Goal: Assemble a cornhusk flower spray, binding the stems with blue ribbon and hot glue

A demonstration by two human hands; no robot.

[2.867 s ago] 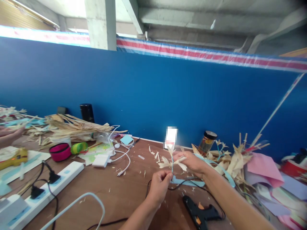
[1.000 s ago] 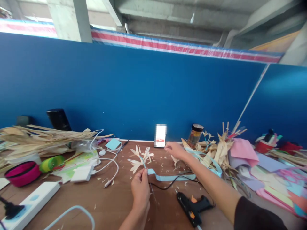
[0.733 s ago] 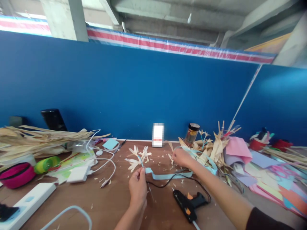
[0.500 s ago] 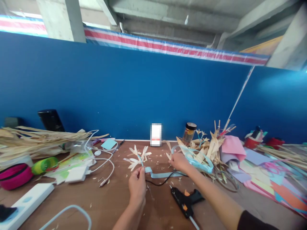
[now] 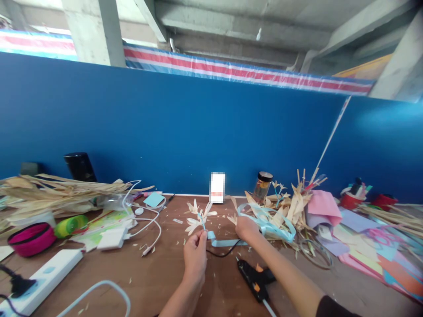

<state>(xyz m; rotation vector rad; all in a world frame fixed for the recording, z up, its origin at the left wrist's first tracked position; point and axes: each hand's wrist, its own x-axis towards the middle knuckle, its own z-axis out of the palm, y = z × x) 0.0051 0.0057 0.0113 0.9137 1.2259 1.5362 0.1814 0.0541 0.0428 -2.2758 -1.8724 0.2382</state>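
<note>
My left hand (image 5: 195, 253) pinches the thin stem of a flower (image 5: 201, 215) with pale petals that look like dried husk. Light blue ribbon (image 5: 228, 242) runs from beside its fingertips to the right across the table. My right hand (image 5: 247, 230) reaches to the left edge of a pile of dried husk pieces (image 5: 294, 207), where loops of the same ribbon lie. Its fingers are curled downward and partly hidden, so what they hold cannot be made out. A black glue gun (image 5: 254, 279) lies below the right forearm.
A black cable (image 5: 221, 255) passes under the ribbon. A phone-like white screen (image 5: 217, 188) and a lidded jar (image 5: 263, 185) stand near the blue partition (image 5: 185, 123). Coloured papers (image 5: 366, 255) lie right. Husk strips (image 5: 66, 187), white cables and a power strip (image 5: 49, 275) lie left.
The view has shifted slightly, moving the scene right and down. The flower in my left hand has moved a little to the right. My right hand stays by the husk pile.
</note>
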